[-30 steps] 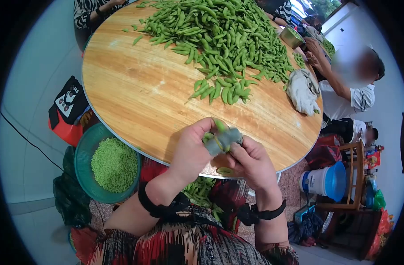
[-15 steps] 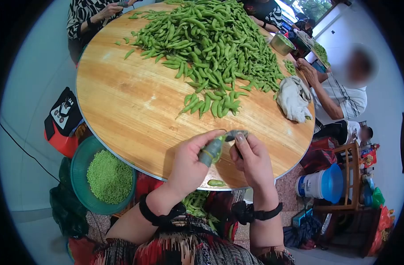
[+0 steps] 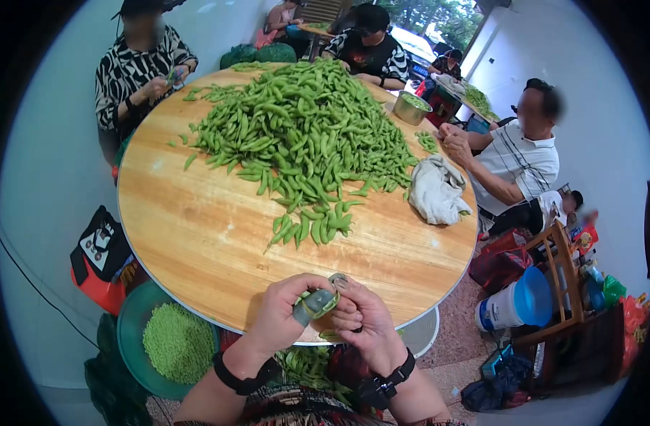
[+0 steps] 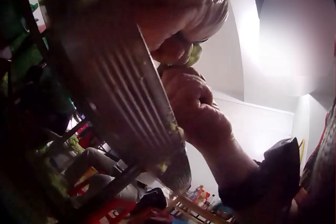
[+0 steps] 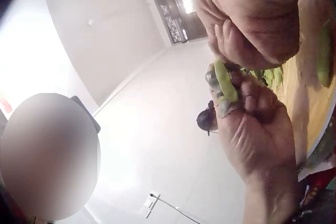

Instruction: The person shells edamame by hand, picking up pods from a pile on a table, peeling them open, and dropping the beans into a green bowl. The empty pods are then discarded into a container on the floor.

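"How are the hands?"

"Both have curled fingers. The left hand (image 3: 268,319) pinches a green pod (image 5: 224,82) beside its thumb, which wears a grey sleeve (image 3: 310,307); the right hand (image 3: 371,323) grips the pod's other end."

"Which way does the pod point?"

"In the right wrist view its long axis runs nearly upright, leaning slightly, upper end at the right fingers."

"Its look?"

"Slim, pale green, gently curved."

"And where?"

"Between the hands, over the near edge of the wooden desk (image 3: 190,248). A pod heap (image 3: 296,121) lies beyond."
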